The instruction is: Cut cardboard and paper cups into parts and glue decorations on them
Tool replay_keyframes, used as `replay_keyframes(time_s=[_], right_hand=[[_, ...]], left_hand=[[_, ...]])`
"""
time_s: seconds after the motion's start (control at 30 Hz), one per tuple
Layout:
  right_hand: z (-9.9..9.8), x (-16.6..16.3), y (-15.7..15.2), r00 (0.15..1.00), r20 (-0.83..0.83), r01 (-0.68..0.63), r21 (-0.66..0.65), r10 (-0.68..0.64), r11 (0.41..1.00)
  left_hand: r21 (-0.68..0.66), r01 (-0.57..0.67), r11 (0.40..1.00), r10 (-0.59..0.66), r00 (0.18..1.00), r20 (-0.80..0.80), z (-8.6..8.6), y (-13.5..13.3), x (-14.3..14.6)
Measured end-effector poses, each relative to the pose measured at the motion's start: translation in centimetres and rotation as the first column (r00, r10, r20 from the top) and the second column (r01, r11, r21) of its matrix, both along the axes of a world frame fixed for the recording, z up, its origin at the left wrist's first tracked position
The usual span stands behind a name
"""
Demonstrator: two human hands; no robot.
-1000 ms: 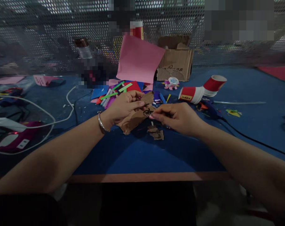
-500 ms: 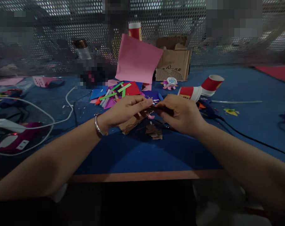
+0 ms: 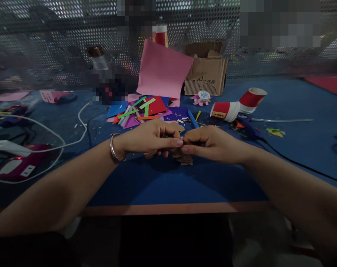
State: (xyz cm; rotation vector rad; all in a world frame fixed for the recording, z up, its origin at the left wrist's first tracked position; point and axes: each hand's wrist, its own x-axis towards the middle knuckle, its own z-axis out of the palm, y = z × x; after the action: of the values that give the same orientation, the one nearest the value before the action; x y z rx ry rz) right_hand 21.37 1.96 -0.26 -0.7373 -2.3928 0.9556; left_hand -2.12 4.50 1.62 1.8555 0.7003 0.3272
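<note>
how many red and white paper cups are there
3: a far cup partly behind the pink paper sheet; a lying cup and a tilted cup to the right; others may be hidden.

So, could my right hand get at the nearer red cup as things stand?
Probably yes: the nearer red cup lies just beyond your right hand, with nothing visible between them, though its fingers are close up against your left hand.
</note>
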Motion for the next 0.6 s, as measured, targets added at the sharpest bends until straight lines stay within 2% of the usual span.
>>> replay_keyframes(time_s=[0.1, 0.2, 0.27, 0.37, 0.43, 0.53, 0.6], right_hand=[[0.0, -0.1, -0.3, 0.999, -0.039, -0.04, -0.082, 0.037, 0.996], [0.3, -0.2, -0.4, 0.992, -0.125, 0.003, -0.107, -0.016, 0.994], [0.8, -0.3, -0.6, 0.98, -0.195, 0.024, -0.071, -0.038, 0.997], [1.7, -0.4, -1.0, 0.966, -0.25, 0.075, 0.019, -0.068, 0.997], [2.0, -0.4, -1.2, 0.96, -0.266, 0.109, 0.064, -0.088, 0.992], [1.9, -0.2, -1.1, 0.956, -0.278, 0.124, 0.108, -0.09, 0.986], [1.3, -0.1, -0.6, 0.955, -0.275, 0.155, 0.152, -0.109, 0.976]], left_hand=[[0.005, -0.006, 1.0, 0.006, 1.0, 0.012, 0.2, -0.5, 0.2], [0.076, -0.093, 0.993, 0.078, 0.981, 0.179, -0.1, -1.0, 1.0], [0.056, -0.154, 0.986, 0.131, 0.944, 0.302, -0.5, -1.4, 1.6], [-0.111, -0.213, 0.971, 0.24, 0.859, 0.452, -0.9, -2.2, 2.7], [-0.255, -0.232, 0.939, 0.331, 0.813, 0.479, -0.8, -2.8, 3.3], [-0.437, -0.299, 0.848, 0.483, 0.775, 0.407, -0.3, -3.6, 4.1], [-0.508, -0.375, 0.776, 0.577, 0.747, 0.329, -0.1, -3.7, 4.5]])
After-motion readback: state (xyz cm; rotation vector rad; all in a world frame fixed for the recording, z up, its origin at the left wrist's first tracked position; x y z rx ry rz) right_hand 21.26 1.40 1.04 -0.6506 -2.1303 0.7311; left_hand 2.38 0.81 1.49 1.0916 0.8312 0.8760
